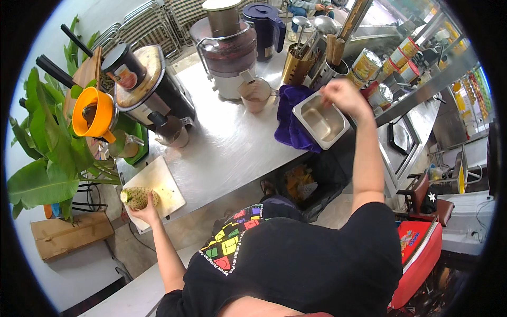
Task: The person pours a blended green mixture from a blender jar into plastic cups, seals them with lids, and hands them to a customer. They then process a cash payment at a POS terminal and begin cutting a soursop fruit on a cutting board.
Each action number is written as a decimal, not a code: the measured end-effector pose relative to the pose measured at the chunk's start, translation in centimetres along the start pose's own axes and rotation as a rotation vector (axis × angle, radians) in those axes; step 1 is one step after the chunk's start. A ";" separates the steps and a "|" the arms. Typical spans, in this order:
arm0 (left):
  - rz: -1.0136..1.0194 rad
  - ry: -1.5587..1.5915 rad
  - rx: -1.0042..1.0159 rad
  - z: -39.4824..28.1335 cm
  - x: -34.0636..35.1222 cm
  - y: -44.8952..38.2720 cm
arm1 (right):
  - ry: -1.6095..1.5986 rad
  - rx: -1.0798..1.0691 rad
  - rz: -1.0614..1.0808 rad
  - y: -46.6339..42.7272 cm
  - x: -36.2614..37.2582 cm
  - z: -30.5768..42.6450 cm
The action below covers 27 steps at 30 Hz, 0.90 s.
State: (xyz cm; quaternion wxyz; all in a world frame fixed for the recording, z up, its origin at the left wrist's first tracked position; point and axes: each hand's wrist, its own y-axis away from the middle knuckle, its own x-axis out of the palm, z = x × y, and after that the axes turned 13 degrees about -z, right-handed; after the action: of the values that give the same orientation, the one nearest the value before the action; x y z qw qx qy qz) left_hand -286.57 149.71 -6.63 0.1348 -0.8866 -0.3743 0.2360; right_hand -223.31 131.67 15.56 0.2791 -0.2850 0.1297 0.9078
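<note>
My left hand grips a pale, pitted peeled fruit, seemingly a pineapple, lying on a white cutting board at the table's left corner. Its cut end points left. My right hand is raised over the upper rim of a small rectangular steel pan, its fingers curled and blurred; whether something is between them cannot be told. The pan looks nearly bare inside. A purple cloth lies beside and partly under it.
On the steel table stand a juicer, a second juicer, a plastic jug, an orange citrus press and utensil holders. A black-lined bin with peelings sits below the table edge. A seated person is far behind.
</note>
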 end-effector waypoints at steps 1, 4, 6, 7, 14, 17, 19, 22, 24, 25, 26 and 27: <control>-0.055 -0.118 0.006 -0.8 -0.7 0.8 | 0.035 -0.038 -0.143 -1.4 -2.6 0.9; -0.175 -0.302 0.077 -3.7 -2.0 4.4 | -0.118 -0.235 -0.420 -6.5 -7.6 0.0; -0.074 -0.175 0.169 -5.2 -2.8 8.0 | -0.157 -0.232 -0.524 -9.2 -8.7 0.4; 0.052 -0.079 0.199 -6.3 -2.8 10.0 | -0.216 -0.220 -0.567 -9.8 -7.8 0.8; 0.762 0.137 0.574 -13.8 0.9 18.9 | -0.214 -0.255 -0.034 -6.9 0.1 -2.7; 1.031 0.202 0.463 -15.9 2.3 18.9 | -0.264 -0.124 0.231 -1.0 -1.8 -6.1; 1.129 0.235 0.391 -16.0 3.2 19.3 | -0.258 -0.004 0.134 4.1 -2.8 -9.7; 1.197 0.292 0.347 -14.0 3.5 20.8 | -0.268 0.184 -0.036 12.8 -3.4 -15.1; 1.315 0.254 0.352 -12.7 3.8 22.3 | -0.216 0.275 -0.050 19.1 -4.2 -16.7; 1.371 0.227 0.340 -12.9 3.1 23.6 | -0.168 0.346 -0.002 22.2 -5.1 -16.7; 1.450 0.213 0.392 -13.2 2.4 24.6 | -0.141 0.416 0.036 24.6 -5.5 -17.0; 1.536 0.209 0.442 -14.2 1.7 25.9 | -0.108 0.493 0.067 26.9 -6.6 -17.0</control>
State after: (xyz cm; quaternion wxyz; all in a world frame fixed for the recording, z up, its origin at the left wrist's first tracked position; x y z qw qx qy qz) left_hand -262.60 132.35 -5.81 0.1413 -0.8666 0.4099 0.2470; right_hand -226.86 100.33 7.83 0.3164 -0.1551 0.3412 0.8714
